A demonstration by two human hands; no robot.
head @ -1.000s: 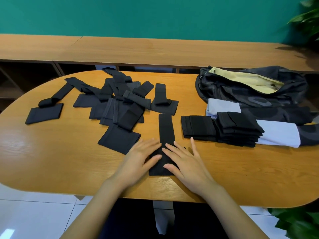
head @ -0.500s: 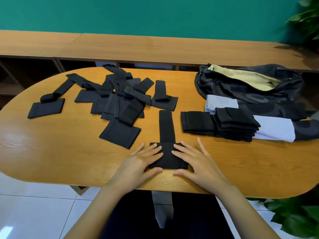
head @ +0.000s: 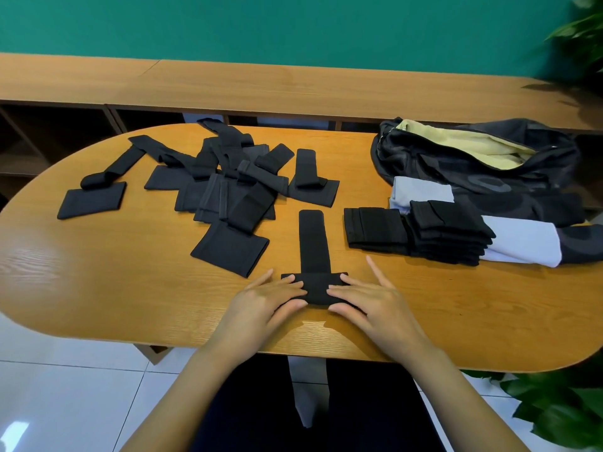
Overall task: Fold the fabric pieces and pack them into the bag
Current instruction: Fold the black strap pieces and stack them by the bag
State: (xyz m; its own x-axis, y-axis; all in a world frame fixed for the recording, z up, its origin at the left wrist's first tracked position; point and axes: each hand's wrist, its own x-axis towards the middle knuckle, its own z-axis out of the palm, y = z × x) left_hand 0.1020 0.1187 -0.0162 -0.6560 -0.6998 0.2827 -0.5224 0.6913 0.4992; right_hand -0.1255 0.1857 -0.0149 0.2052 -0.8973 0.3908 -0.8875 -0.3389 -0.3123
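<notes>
A black T-shaped fabric piece [head: 312, 243] lies flat near the table's front edge, its strap pointing away from me. My left hand [head: 261, 305] and my right hand [head: 368, 298] lie flat with straight fingers on the two ends of its wide base. Several unfolded black pieces [head: 228, 187] are scattered at the back left. Two stacks of folded black pieces [head: 414, 230] sit to the right. Behind them the dark bag [head: 483, 171] lies open, showing a yellow lining.
The oval wooden table [head: 98, 288] ends just under my wrists. One black piece [head: 93, 199] lies alone at the far left. A light grey cloth [head: 522, 243] lies under the folded stacks. A wooden shelf [head: 293, 89] runs behind the table; plants stand at the right.
Both hands have slid apart along the base of the piece, from its middle to its two ends, smoothing it flat. The base looks narrower front to back than before.
</notes>
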